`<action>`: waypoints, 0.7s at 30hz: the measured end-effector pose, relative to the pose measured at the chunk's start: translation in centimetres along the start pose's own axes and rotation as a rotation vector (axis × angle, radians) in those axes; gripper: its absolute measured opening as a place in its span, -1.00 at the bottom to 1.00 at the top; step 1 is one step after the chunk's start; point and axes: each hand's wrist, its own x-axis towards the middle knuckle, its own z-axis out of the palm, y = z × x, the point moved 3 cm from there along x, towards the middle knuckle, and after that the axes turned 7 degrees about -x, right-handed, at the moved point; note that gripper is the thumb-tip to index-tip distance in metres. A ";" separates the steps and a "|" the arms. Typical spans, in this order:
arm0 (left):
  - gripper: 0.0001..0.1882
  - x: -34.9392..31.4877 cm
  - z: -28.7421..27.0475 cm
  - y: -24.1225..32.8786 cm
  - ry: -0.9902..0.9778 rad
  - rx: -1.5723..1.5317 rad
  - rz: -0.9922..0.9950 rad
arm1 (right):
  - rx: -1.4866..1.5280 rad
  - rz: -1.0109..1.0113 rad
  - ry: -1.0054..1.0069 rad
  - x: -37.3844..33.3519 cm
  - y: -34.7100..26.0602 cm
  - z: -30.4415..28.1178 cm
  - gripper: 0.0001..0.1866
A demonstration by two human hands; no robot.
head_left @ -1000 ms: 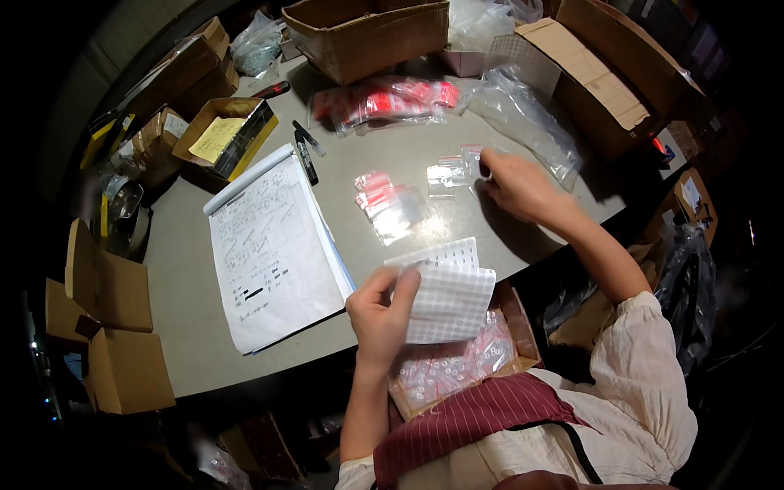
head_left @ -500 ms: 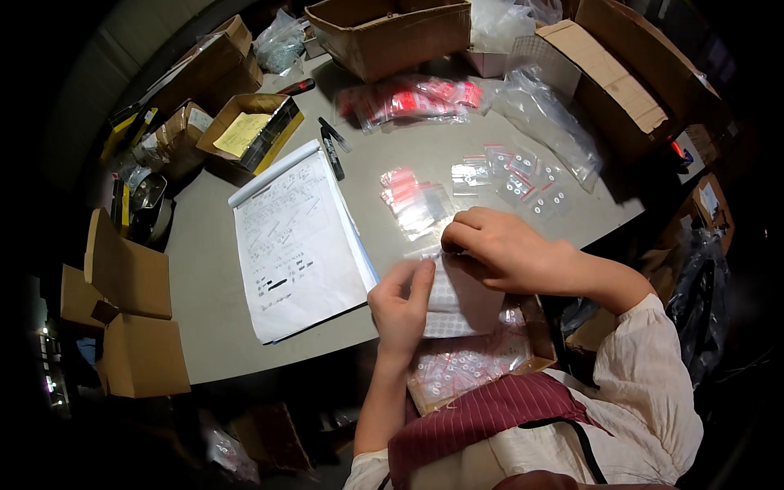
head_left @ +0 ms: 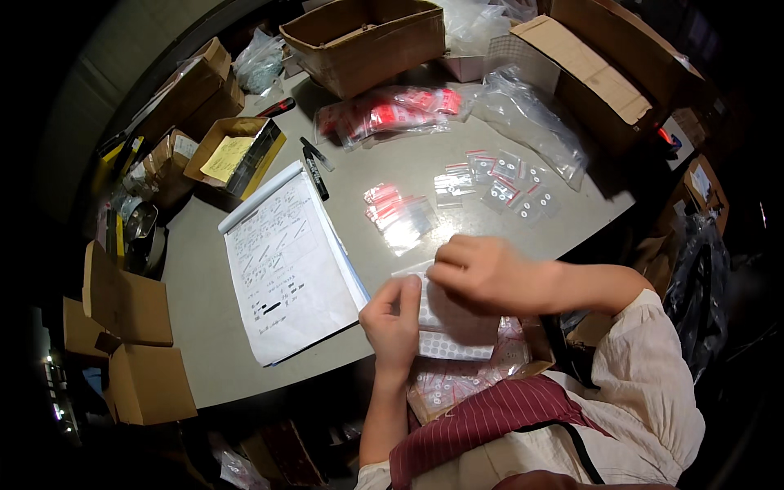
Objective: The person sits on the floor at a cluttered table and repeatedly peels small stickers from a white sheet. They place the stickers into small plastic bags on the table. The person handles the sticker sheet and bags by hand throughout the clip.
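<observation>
Head view: left hand (head_left: 394, 322) and right hand (head_left: 478, 273) at a white sheet dotted with rows of small round labels (head_left: 453, 346)

Left hand: thumb and fingers clamped on the sheet's left edge. Right hand: over the sheet, fingers curled, slightly blurred; whether the fingertips are apart or closed on anything cannot be told.

Sheet: held off the near edge of the pale grey tabletop (head_left: 200, 359), above an open brown cardboard box (head_left: 541, 346) of clear bags bearing white rings (head_left: 445, 388).

On the tabletop, beyond the hands: one overlapping fan of small clear plastic bags with red strips (head_left: 406, 229); to its right, a spread of similar clear bags, several with white oval labels (head_left: 508, 166).

Left of these: one white paper pad with handwriting (head_left: 286, 282); one black marker (head_left: 316, 178) beside its upper corner; one open black-and-yellow carton (head_left: 263, 159) containing a yellow paper (head_left: 227, 159).

Far side: one bundle of red-and-clear plastic bags (head_left: 388, 113); one large crumpled clear plastic bag (head_left: 535, 114); one open brown cardboard carton (head_left: 367, 57).
</observation>
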 end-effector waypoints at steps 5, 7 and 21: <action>-0.79 0.0 0.2 0.2 -0.008 -0.002 0.021 | 0.424 0.576 -0.088 0.8 10.5 -1.2 -0.79; -0.80 0.0 0.2 0.2 -0.008 0.025 0.015 | 0.354 0.616 -0.259 1.1 14.9 -0.9 -0.79; -0.81 0.0 0.2 1.0 -0.055 0.029 -0.016 | 0.070 0.372 -0.453 4.0 14.8 2.6 -0.76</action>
